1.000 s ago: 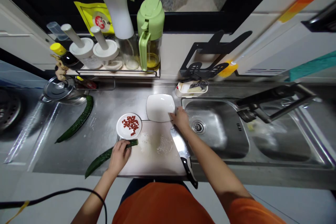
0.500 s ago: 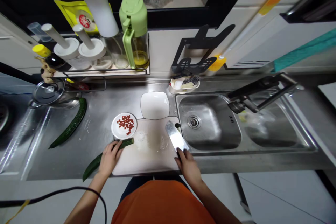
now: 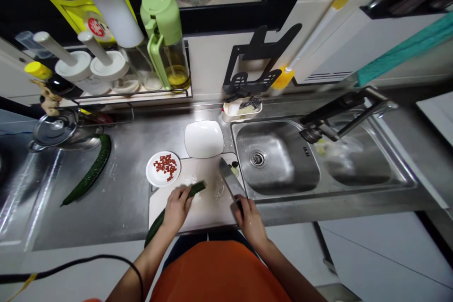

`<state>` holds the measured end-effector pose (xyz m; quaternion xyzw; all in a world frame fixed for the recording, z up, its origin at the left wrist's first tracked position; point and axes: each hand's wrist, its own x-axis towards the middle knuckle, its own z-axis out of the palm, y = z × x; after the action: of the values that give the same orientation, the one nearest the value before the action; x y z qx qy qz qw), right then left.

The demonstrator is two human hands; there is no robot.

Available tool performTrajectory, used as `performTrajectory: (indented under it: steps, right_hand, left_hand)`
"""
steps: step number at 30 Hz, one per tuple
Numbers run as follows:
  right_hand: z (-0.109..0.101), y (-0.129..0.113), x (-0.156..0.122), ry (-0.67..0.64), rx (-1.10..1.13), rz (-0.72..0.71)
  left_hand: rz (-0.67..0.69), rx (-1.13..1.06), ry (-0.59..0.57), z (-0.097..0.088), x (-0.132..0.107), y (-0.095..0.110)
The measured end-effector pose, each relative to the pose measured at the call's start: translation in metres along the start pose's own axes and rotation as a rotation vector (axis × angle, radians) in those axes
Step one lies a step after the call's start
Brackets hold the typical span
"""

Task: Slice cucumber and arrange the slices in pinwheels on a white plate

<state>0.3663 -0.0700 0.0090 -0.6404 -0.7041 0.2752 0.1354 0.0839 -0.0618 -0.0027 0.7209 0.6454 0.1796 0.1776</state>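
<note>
My left hand (image 3: 177,207) is closed around a dark green cucumber (image 3: 197,188), whose cut end points right over the white cutting board (image 3: 193,214). Its other end sticks out below my wrist, past the board's left side. At the board's right side, my right hand (image 3: 250,219) grips the handle of a kitchen knife (image 3: 229,177), the broad blade pointing away from me. Small green cucumber pieces (image 3: 234,168) lie beside the blade tip. A small round plate (image 3: 151,173) of chopped red bits and a squarish white plate (image 3: 204,139) stand behind the board.
A second whole cucumber (image 3: 90,174) lies on the steel counter at left, near a lidded pot (image 3: 55,128). A double sink (image 3: 279,160) with a black faucet (image 3: 329,115) is to the right. A condiment rack (image 3: 134,96) holds jars and a green-topped oil bottle (image 3: 166,33).
My left hand has moved right, bringing the cucumber further over the board. The knife blade has turned more on edge, and green pieces now show beside it. The whole view has shifted slightly.
</note>
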Motion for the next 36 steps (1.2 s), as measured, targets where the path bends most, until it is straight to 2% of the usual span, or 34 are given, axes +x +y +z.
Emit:
performTrajectory:
  steps: [6,19,24,29,33,36]
  right_hand:
    - [0.004,-0.025,0.01,-0.087,0.141,-0.067]
    - [0.008,-0.049,0.027,-0.254,0.215,0.008]
    - [0.004,-0.055,0.033,-0.32,0.163,0.052]
    - [0.008,-0.067,0.044,-0.377,-0.032,0.157]
    - [0.02,-0.072,0.052,-0.334,-0.141,0.135]
    - [0.023,-0.071,0.055,-0.357,-0.166,0.115]
  left_hand:
    - [-0.001,0.013,-0.02,0.01,0.019,0.015]
    - [-0.051,0.052,-0.007,0.007,0.022,0.017]
    - [0.073,-0.082,-0.038,0.005,0.039,0.022]
    - [0.234,-0.157,-0.12,0.016,0.056,0.022]
    - [0.246,-0.157,-0.114,0.025,0.056,0.018]
    - [0.215,-0.144,-0.104,0.027,0.053,0.018]
